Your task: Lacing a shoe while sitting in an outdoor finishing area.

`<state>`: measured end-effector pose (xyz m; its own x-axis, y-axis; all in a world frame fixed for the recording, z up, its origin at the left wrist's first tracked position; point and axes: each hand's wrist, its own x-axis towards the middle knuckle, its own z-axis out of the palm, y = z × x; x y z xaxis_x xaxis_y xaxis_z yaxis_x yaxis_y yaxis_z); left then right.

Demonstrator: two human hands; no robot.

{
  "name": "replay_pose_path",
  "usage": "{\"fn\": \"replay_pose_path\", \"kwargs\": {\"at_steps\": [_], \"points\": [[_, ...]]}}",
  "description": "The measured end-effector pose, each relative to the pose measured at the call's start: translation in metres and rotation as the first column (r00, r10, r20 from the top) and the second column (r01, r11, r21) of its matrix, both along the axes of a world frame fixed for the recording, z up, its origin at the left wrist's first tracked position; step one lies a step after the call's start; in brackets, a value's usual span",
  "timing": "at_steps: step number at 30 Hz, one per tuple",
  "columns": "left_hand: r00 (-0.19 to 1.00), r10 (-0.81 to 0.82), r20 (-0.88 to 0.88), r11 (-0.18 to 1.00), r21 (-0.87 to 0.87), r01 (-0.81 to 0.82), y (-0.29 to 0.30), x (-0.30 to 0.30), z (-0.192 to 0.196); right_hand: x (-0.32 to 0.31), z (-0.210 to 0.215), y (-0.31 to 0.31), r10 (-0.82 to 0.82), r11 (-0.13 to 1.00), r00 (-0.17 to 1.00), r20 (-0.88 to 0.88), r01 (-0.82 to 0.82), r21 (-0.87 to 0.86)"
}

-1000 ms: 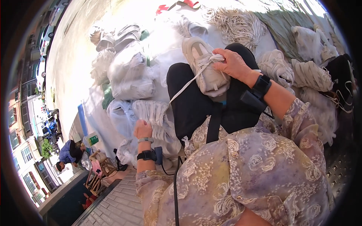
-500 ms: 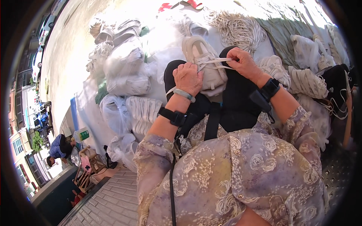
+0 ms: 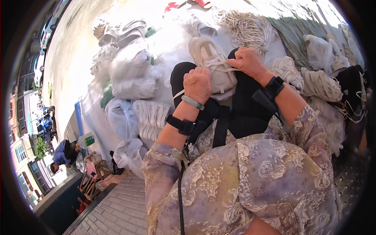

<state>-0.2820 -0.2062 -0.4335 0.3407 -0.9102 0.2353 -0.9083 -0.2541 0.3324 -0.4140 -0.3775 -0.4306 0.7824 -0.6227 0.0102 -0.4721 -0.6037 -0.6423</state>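
Pinching white lace [image 3: 219, 68] with your left hand [image 3: 197, 84] and right hand [image 3: 247, 62]; beige sneaker [image 3: 211, 64] under fingertips, both grips closed.

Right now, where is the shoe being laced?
In the head view, upper centre: the shoe lies on the person's black-clad lap, between the left hand and right hand, below the lace pile.

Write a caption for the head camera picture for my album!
Both hands, left hand and right hand, thread a white lace through a pale shoe on the lap.
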Motion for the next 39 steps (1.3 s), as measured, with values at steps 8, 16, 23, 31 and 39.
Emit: {"fn": "replay_pose_path", "kwargs": {"at_steps": [8, 16, 23, 31, 39], "points": [[0.915, -0.294, 0.276, 0.956, 0.101, 0.277, 0.026, 0.009, 0.029, 0.008, -0.007, -0.008, 0.076, 0.814, 0.997, 0.002, -0.063, 0.577], [0.894, -0.337, 0.296, 0.935, 0.214, 0.282, 0.079, 0.003, 0.058, 0.02, -0.002, 0.003, 0.175, 0.958, 0.983, -0.047, -0.16, 0.236], [0.923, -0.147, -0.356, 0.94, 0.241, 0.243, 0.099, -0.01, 0.079, 0.025, -0.005, 0.009, 0.119, 0.943, 0.993, -0.022, -0.106, 0.314], [0.831, -0.187, -0.525, 0.925, 0.19, 0.328, 0.095, -0.015, 0.071, 0.027, -0.014, 0.014, 0.023, 0.965, 1.0, -0.011, -0.02, 0.263], [0.772, -0.162, -0.615, 0.922, 0.185, 0.34, 0.097, -0.015, 0.081, 0.028, -0.017, 0.025, -0.061, 0.982, 0.997, 0.051, 0.051, 0.18]]}}
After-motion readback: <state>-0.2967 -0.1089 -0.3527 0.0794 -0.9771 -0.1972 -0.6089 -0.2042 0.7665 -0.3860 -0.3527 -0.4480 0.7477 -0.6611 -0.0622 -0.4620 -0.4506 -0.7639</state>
